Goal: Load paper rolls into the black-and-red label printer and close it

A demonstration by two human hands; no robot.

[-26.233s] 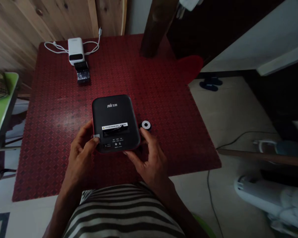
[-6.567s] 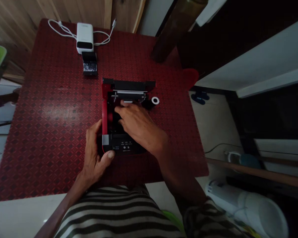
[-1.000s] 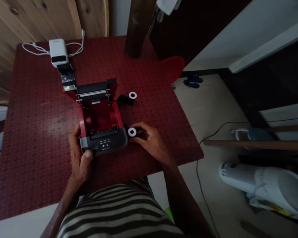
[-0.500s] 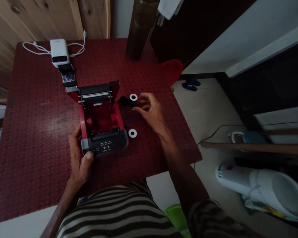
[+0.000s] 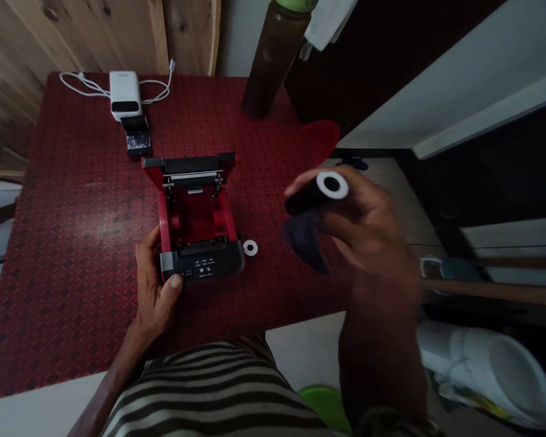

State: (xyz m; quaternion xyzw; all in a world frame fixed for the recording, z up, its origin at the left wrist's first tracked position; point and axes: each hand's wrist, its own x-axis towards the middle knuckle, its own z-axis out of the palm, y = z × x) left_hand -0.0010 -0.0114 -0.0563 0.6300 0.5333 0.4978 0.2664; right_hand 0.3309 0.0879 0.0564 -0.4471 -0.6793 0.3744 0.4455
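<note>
Red tbl [image 5: 82, 243]; R hand [image 5: 373, 227] w/ blk roll [image 5: 306, 196]; printer [image 5: 195, 221] txt unreadable.

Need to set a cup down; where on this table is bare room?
A wide bare patch lies between the left hand and the left edge of the table; another, between the white cable and bottle. Crowded: around the white device and black piece, and right of the printer, where one roll rests and the right hand holds another roll.
</note>
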